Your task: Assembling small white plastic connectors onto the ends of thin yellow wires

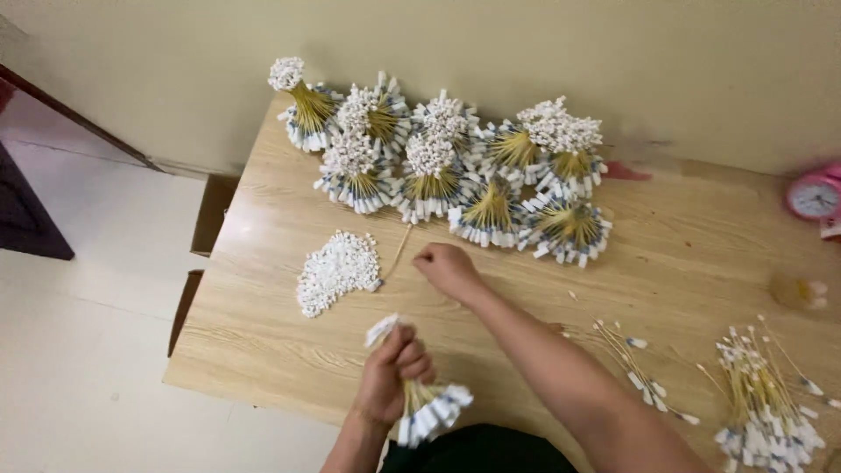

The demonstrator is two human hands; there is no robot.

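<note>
Head cam is looking straight down on a light wooden counter (289,219) pushed against a cream wall. The left hand (394,372) is wrapping its grip tight around a bundle of sticks (427,410), thin yellowish sticks with white and blue paper tabs on their ends. The tabbed ends are fanning out below and to the right of that grip, and a small white tuft is poking out just above the knuckles.

The right hand (447,270) is reaching forward with its fingers pinched shut; it's sitting right at the near end of a single stick (399,248) lying on the counter, but I honestly can't tell if the grip is actually closing on it or just touching it.

Just left of the right hand's grip there's a flat pile of white tips (337,271), close by but not touching. Beyond that grip, toward the wall, a whole cluster of finished bundles (455,171) is standing packed together, white tops up and blue-white tabs flaring out at the bottom. Well off to the right of both hands, loose sticks (758,394) are lying scattered near the counter's edge, and a pink clock (815,197) is sitting at the far right, pretty blurry.
</note>
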